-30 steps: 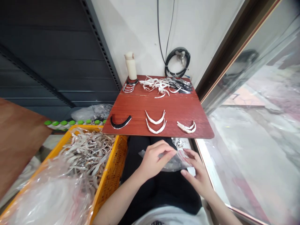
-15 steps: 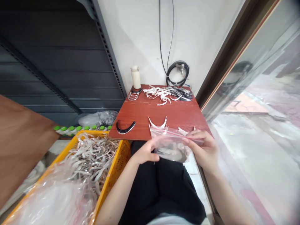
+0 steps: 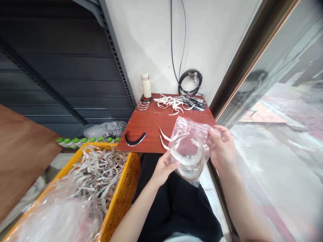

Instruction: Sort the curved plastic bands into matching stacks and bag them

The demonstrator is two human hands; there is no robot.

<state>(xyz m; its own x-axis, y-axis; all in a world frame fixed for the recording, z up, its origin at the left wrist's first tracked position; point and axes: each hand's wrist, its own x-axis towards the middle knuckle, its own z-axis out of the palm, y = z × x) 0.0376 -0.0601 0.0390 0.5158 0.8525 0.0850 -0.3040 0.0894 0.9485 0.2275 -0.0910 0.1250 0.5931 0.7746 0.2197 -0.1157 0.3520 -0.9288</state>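
Observation:
A clear zip bag is held up over the table's front edge, with several curved white and silvery strips inside. My left hand pinches the bag's left side low down. Its upper right corner is gripped by my right hand, between thumb and fingers. Partly behind the bag, curved white pieces lie on the red-brown table. To the left rests a stack of black curved strips with a shiny lower edge.
At the table's back are a pile of white strips, dark strips and a cream bottle. Coiled black cable hangs on the wall. A yellow crate of curved strips and plastic bags stands left; a glass door is at right.
The bag has been tilted up from lying nearly flat, so its face and contents now show. My left hand has shifted slightly right, and my right hand is at the bag's upper corner.

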